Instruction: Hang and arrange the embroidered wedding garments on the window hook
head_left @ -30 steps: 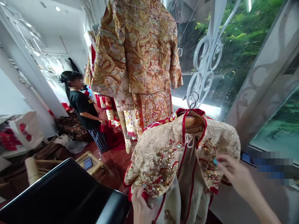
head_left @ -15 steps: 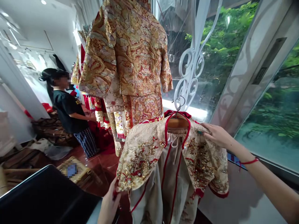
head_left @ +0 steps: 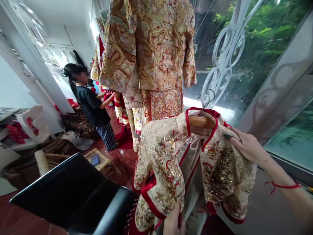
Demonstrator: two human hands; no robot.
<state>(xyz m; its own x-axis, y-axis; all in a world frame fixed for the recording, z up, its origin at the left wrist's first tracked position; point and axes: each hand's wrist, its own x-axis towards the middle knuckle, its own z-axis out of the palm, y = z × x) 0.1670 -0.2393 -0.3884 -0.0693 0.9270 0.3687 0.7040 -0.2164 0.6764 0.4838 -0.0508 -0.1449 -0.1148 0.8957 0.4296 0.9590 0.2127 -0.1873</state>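
- Head view: the beaded jacket (head_left: 168,153) hung on a wooden hanger (head_left: 199,121) toward four to five o'clock of centre, over a pale inner garment (head_left: 189,178) with red piping.
- At about half past three, the right hand (head_left: 246,147) appeared clamped on the jacket's shoulder cloth, thumb in front and fingers over the top. That looked a sound place to steady the piece, since beadwork was thicker lower down; a light pinch seemed enough.
- Near six o'clock, the left hand (head_left: 172,223) was at the lower corner of the other front panel, partly cut off and blurred; whether its fingers were clamped on the hem or merely together beneath it, I could not tell.
- That panel bent and folded on itself, its red trim (head_left: 151,202) turned outward. Handling it by the trim rather than by the beads would probably have spared the stitching.
- Even, gentle tension between both hands seemed wise, as a sharp tug could have tilted the hanger.
- The white tie (head_left: 194,143) dangled at the neck opening, toward four o'clock, and was best kept from catching on beads.
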